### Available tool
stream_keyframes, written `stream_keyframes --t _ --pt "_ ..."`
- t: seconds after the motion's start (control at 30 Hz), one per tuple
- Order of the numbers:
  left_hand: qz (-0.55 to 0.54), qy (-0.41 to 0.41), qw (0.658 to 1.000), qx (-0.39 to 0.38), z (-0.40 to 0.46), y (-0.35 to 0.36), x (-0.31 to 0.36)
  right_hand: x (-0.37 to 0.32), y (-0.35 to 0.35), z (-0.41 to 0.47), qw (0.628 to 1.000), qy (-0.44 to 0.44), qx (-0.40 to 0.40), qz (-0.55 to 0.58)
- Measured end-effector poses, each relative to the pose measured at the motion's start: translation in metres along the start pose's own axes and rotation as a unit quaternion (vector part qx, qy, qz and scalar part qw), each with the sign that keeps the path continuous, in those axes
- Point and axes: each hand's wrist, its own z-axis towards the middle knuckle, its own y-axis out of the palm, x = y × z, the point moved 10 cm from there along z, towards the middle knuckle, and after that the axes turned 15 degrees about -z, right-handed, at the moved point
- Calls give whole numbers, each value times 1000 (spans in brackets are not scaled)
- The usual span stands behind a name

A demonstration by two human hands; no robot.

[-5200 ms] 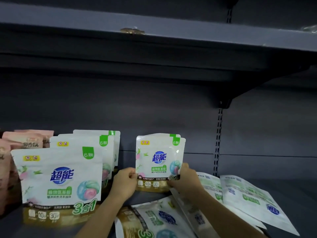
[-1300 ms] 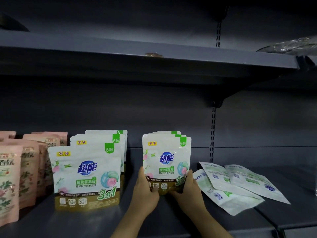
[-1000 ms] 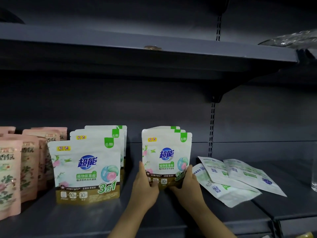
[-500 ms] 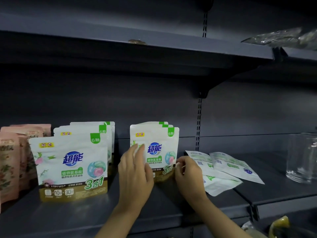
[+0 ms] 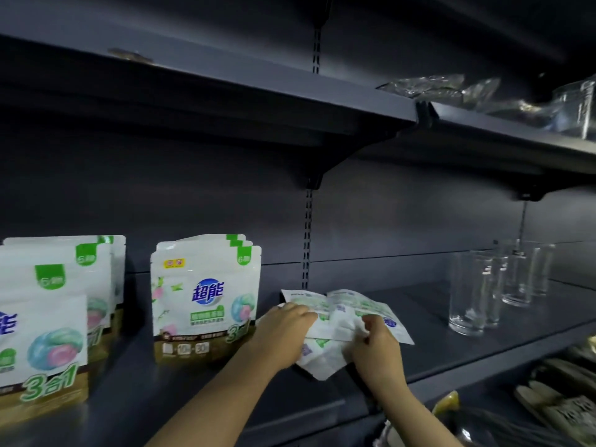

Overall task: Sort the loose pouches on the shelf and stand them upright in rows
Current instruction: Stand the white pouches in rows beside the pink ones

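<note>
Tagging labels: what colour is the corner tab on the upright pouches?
Green, with white "6" print, at the top right corner of the upright pouches; head view.

Both bare forearms reach up and forward from the bottom edge, converging toward the middle. The left hand (image 5: 283,330) lies palm down, its fingers extended to the right and gently bent over the loose pouches (image 5: 342,321). The right hand (image 5: 377,343) shows its back, fingers curled and pinching the pouches' edge, thumb tucked against it. The hands sit near each other.
</note>
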Motion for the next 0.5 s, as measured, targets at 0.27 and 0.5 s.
stream_keyframes --t 0.27,0.5 --pt "-44 -38 995 78 19 -21 4 -2 -6 -1 996 10 48 81" --pt "-231 41 912 336 8 -108 11 -19 -47 -6 968 -47 184 165"
